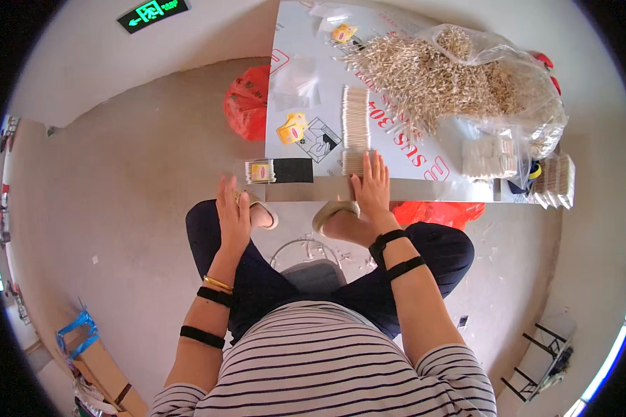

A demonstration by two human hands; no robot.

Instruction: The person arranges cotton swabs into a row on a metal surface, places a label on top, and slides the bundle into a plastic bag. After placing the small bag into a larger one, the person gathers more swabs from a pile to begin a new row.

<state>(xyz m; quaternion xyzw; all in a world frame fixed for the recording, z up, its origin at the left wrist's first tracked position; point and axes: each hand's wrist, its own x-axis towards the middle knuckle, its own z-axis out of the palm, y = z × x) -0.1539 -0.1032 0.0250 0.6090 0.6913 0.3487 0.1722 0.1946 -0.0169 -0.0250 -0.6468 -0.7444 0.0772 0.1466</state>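
My right hand (373, 186) lies at the table's front edge with its fingers stretched out. Its fingertips touch or cover the right end of a short row of cotton swabs (352, 163). A longer column of cotton swabs (356, 118) runs away from me just beyond it. Off the table's front edge, above my left knee, my left hand (234, 217) is held open with straight fingers and nothing in it. Nearest to it, a small pack of cotton swabs (260, 172) with a yellow label sits at the left end of a black strip (294, 170).
A large heap of loose swabs (424, 76) spills from a clear bag at the back right. Bundled swab packs (490, 156) stand right. Yellow labels (292, 128) and clear small bags (299, 87) lie left. Red plastic bags (247, 104) hang beside and below the table.
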